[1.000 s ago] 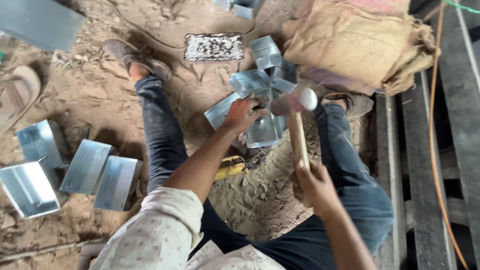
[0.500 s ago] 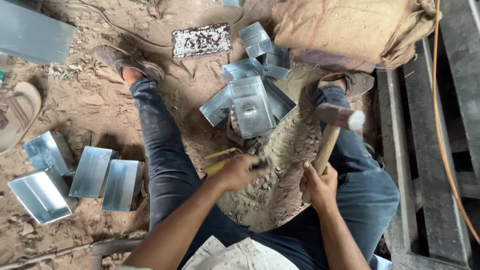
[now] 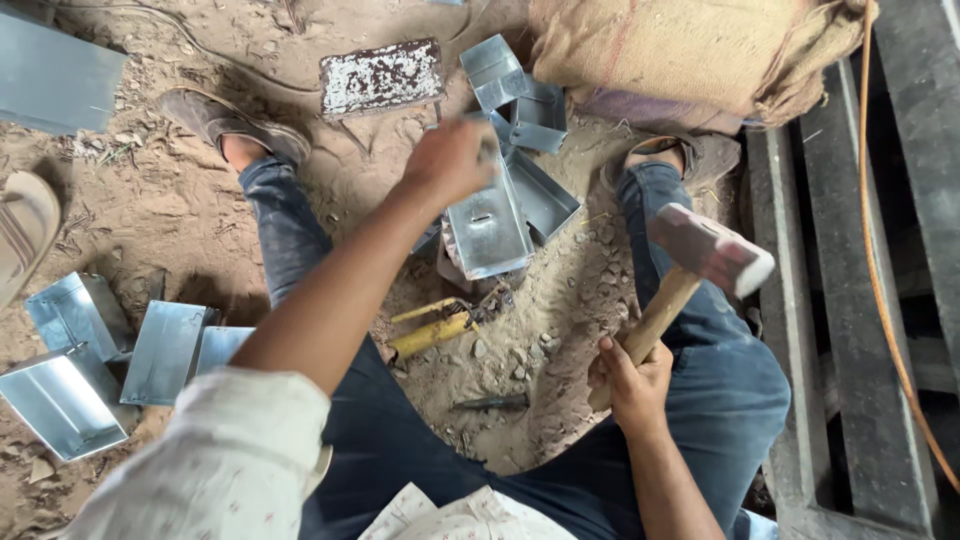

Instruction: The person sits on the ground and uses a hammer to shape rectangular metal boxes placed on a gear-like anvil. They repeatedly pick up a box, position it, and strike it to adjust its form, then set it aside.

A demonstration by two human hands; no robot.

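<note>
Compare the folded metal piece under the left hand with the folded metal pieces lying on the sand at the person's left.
The shiny folded sheet-metal piece between the legs is gripped at its top by the left hand; the grey folded sheet-metal pieces at the left lie untouched. The held one stands alone on a block; the others sit side by side on sand. All share the same dull silver metal and bent-up edges.

Hands on metal box, probably gripping
</note>
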